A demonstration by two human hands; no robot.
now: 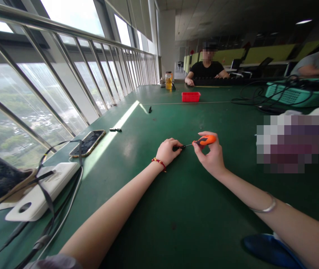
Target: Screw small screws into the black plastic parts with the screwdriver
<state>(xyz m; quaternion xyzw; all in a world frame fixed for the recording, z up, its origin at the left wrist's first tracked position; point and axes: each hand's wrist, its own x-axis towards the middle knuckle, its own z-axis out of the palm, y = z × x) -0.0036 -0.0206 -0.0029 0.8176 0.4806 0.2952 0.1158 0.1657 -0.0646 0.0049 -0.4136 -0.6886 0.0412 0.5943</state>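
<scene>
My left hand [168, 150] rests on the green table [154, 216], its fingers closed on a small black part [179, 148] whose kind I cannot make out. In my right hand [213, 157] is a screwdriver [206, 140] with an orange and black handle, pinched between thumb and fingers. Its thin metal shaft points left, and the tip meets or nearly meets the end of the black part. Beyond my left hand lie a small black piece [115, 130] and another black piece [149, 109].
At the left are a phone [88, 143], a white power strip [44, 190] and cables. Farther back stand a red tray [191, 97], a jar [169, 81] and a green basket [296, 93]. A railing [92, 52] borders the table's left. Two people sit beyond.
</scene>
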